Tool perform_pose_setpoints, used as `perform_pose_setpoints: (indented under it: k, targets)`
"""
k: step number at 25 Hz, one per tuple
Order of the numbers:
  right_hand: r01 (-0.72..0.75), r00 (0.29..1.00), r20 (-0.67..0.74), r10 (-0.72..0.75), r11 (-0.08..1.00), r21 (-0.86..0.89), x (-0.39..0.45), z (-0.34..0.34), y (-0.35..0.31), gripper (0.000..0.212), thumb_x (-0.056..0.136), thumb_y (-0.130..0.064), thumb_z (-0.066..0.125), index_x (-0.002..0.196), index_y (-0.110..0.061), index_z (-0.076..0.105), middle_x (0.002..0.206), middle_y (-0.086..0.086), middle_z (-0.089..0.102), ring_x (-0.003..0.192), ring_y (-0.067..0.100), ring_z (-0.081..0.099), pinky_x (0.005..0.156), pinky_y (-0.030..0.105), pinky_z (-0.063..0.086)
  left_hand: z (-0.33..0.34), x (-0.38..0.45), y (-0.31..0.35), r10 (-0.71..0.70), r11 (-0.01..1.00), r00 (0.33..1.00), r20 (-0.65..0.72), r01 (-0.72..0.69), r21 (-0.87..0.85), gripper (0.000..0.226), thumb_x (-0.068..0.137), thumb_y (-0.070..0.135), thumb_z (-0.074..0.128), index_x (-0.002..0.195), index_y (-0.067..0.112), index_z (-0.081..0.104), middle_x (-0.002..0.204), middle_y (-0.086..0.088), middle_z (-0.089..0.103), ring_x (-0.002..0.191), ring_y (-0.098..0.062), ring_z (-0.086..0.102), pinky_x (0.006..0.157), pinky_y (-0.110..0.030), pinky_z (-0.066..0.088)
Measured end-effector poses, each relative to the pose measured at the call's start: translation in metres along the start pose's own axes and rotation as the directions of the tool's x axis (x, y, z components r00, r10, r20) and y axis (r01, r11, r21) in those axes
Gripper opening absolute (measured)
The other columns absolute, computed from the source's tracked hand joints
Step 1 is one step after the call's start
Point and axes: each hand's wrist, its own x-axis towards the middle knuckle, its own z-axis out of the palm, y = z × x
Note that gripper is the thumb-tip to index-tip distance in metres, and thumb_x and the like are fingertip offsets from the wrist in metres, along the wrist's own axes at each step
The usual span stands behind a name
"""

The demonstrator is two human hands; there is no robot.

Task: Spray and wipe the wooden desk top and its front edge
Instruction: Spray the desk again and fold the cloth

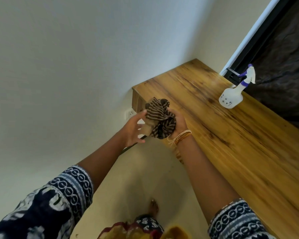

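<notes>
Two hands: left hand (134, 128), right hand (179, 123). One striped cloth (160, 118). One spray bottle (235, 91). One wooden desk (231, 131). One wall socket (130, 114). One bare foot (154, 207). Several bangles (183, 137), exact count unclear.

brown-and-tan striped cloth (160, 118), white spray bottle (231, 96) with purple nozzle, honey-brown grained desk (231, 135).

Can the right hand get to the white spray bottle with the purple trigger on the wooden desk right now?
Probably not as it stands: the right hand grips the bunched brown striped cloth. Nothing lies on the wooden desk between it and the white spray bottle with the purple trigger, so the path looks free once the cloth is passed over.
</notes>
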Motion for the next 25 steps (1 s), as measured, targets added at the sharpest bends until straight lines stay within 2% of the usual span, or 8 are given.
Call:
perform_pose_setpoints:
  k: [2,4,9,12,16,20,23,25]
  targets:
    - [-0.018,1.0,0.01,0.019,0.998,-0.052,-0.006,-0.003,-0.002,0.043,0.1,-0.034,0.041,0.121,-0.001,0.061,0.112,0.02,0.066,0.097,0.031,0.065,0.09,0.041,0.053,0.012,-0.005,0.004,-0.023,0.972,0.985,0.174,0.063,-0.227,0.079,0.073,0.068,0.062,0.136,0.022,0.051,0.137,-0.014,0.055,0.126,-0.037,0.051,0.105,-0.065,0.033]
    - [-0.023,0.999,-0.034,0.018,0.989,-0.145,-0.01,-0.005,-0.007,0.044,0.1,-0.034,0.047,0.123,0.001,0.061,0.113,0.022,0.067,0.099,0.034,0.066,0.093,0.045,0.052,0.03,-0.001,0.007,0.021,0.934,0.985,0.172,0.042,-0.355,0.071,0.078,0.056,0.067,0.132,0.011,0.056,0.132,-0.019,0.06,0.121,-0.037,0.057,0.105,-0.059,0.039]
    - [0.113,0.889,-0.224,-0.399,0.666,-0.738,-0.026,-0.033,-0.057,0.02,0.085,-0.035,0.074,0.08,-0.015,0.073,0.084,0.01,0.075,0.079,0.026,0.072,0.068,0.037,0.059,0.08,0.022,0.009,0.024,0.955,1.0,0.006,-0.021,-0.297,0.039,0.089,0.021,0.066,0.121,-0.001,0.059,0.119,-0.023,0.066,0.105,-0.037,0.066,0.093,-0.051,0.052]
    - [0.162,0.795,-0.248,-0.553,0.588,-0.792,-0.028,-0.071,-0.102,0.024,0.084,-0.037,0.075,0.074,-0.016,0.072,0.074,0.008,0.074,0.06,0.017,0.066,0.055,0.027,0.052,0.112,0.045,0.013,0.02,0.966,0.998,-0.061,-0.035,-0.256,0.037,0.085,0.021,0.072,0.114,0.0,0.062,0.111,-0.022,0.069,0.096,-0.036,0.069,0.081,-0.05,0.057]
    - [0.197,0.719,-0.443,-0.536,0.768,-0.61,-0.002,-0.138,-0.176,0.013,0.09,-0.023,0.067,0.088,-0.01,0.065,0.077,0.007,0.071,0.061,0.016,0.061,0.054,0.024,0.048,0.152,0.086,0.027,0.05,0.967,0.993,-0.107,-0.075,-0.245,0.043,0.082,0.024,0.075,0.116,0.0,0.063,0.109,-0.021,0.07,0.093,-0.035,0.07,0.067,-0.042,0.058]
    - [0.148,0.569,-0.579,-0.584,0.765,-0.627,0.032,-0.195,-0.243,0.056,0.079,-0.019,0.077,0.127,-0.005,0.052,0.127,0.017,0.061,0.101,0.026,0.062,0.084,0.038,0.053,0.181,0.123,0.041,0.046,0.965,0.987,-0.154,-0.083,-0.247,0.039,0.08,0.022,0.078,0.109,0.002,0.063,0.101,-0.018,0.07,0.083,-0.03,0.07,0.06,-0.036,0.056]
    - [0.14,0.613,-0.505,-0.608,0.712,-0.688,0.045,-0.215,-0.265,0.091,0.076,-0.017,0.082,0.15,-0.012,0.03,0.145,0.012,0.047,0.125,0.029,0.054,0.101,0.04,0.048,0.19,0.148,0.047,0.018,0.98,0.983,-0.183,-0.054,-0.193,0.04,0.081,0.019,0.077,0.112,-0.001,0.062,0.098,-0.018,0.07,0.082,-0.032,0.069,0.065,-0.04,0.056]
    - [0.199,0.66,-0.391,-0.642,0.65,-0.733,0.057,-0.224,-0.273,0.09,0.077,-0.017,0.082,0.15,-0.015,0.03,0.143,0.01,0.048,0.121,0.024,0.053,0.098,0.034,0.045,0.193,0.162,0.048,0.018,0.99,0.976,-0.218,-0.047,-0.13,0.037,0.086,0.016,0.071,0.116,-0.003,0.06,0.099,-0.018,0.068,0.087,-0.033,0.067,0.073,-0.042,0.055]
